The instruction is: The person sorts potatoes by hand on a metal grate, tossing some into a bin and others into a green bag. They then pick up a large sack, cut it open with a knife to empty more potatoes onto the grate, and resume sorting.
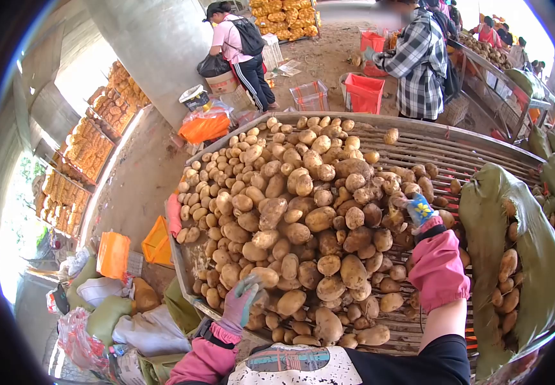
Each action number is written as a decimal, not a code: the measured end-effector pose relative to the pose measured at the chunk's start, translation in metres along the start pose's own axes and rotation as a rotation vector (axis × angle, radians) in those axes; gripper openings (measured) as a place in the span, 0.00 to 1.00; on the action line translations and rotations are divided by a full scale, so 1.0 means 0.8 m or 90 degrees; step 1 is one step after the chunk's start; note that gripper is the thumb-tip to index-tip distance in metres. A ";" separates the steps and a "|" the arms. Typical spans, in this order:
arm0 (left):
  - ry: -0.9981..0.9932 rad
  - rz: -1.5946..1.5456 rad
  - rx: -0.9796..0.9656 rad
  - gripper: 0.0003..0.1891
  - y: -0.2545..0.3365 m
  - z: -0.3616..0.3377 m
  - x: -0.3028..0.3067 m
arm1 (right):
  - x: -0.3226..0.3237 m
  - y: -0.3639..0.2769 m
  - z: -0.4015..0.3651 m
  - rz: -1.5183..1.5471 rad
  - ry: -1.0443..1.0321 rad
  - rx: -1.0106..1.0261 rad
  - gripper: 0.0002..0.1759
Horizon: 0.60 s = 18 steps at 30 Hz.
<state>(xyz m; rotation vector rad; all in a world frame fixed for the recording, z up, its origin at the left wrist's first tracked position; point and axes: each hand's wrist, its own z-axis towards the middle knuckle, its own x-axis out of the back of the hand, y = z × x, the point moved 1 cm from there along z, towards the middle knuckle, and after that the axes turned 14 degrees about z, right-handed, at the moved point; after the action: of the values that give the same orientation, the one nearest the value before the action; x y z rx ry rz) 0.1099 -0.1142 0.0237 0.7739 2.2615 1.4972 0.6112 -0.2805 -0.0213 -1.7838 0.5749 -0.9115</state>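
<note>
Many potatoes (296, 212) lie heaped on a slatted sorting table (444, 144) with a raised rim. My left hand (241, 307), in a grey and teal glove with a pink sleeve, is at the near left edge of the heap, its fingers against a potato (264, 277). Whether it grips that potato is unclear. My right hand (416, 210), gloved with a blue and yellow patch, reaches onto the right side of the heap. Its fingers point left over brown potatoes and are blurred. An open green sack (483, 256) with potatoes inside lies to the right.
A person in a checked shirt (422, 61) stands beyond the table near red bins (363, 94). Another person in pink (229, 38) bends over a black bag. Filled sacks, orange crates (157, 242) and plastic bags lie at left. A second sorting table (502, 77) stands behind.
</note>
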 end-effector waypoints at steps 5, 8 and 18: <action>0.004 0.000 0.004 0.20 -0.003 -0.001 0.003 | 0.035 0.008 -0.002 0.406 -0.075 -0.019 0.37; 0.005 0.002 0.020 0.20 -0.008 0.001 -0.001 | 0.048 0.015 -0.004 0.682 -0.114 -0.056 0.36; -0.040 -0.012 -0.001 0.20 -0.005 0.005 -0.015 | 0.075 0.041 0.026 1.044 -0.151 -0.051 0.27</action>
<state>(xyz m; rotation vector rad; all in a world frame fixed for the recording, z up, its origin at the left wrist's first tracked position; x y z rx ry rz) 0.1207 -0.1192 0.0182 0.7860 2.2159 1.4446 0.6649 -0.3248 -0.0371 -0.8832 1.5206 0.4592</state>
